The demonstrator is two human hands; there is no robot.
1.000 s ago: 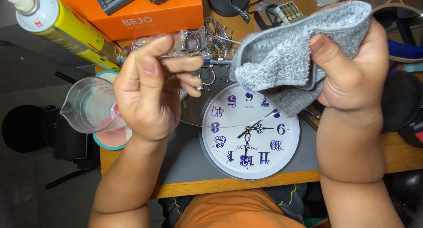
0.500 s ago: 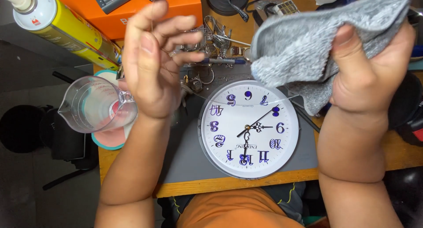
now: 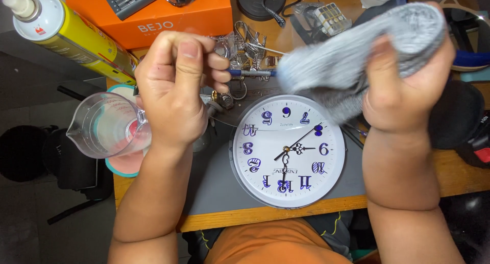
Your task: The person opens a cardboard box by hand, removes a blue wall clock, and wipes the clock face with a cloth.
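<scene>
Change, left hand (image 3: 173, 93): fingers spread wide and raised half a second ago; now curled into a loose fist, thumb laid over the knuckles; a second ago half-curled, much as now.
Change, right hand (image 3: 403, 90): cloth spread broad and flat half a second ago; now bunched into a rounder wad and blurred with motion.
Change, clock: same spot on the mat in all three views; hands on the dial unmoved.
Left hand: clenched loosely above the tabletop; cannot tell whether anything small sits inside the fist; nearest to the clear measuring cup (image 3: 109, 126) at its wrist side and the heap of metal clips (image 3: 245, 44) beyond the knuckles.
Right hand: grasping the grey cloth (image 3: 352, 60), thumb pressed on its near face, fingers wrapped behind; held above the upper right edge of the clock, contact with the dial not certain.
Clock (image 3: 288, 151): round, white face, purple numerals, lying flat on the grey mat (image 3: 214, 187) at the near edge of the wooden tabletop (image 3: 459, 177); between the two forearms.
Around: yellow spray can (image 3: 66, 34) at far left, tilted; orange box (image 3: 158, 14) behind the left hand; blue pen (image 3: 250, 73) lying between fist and cloth.
</scene>
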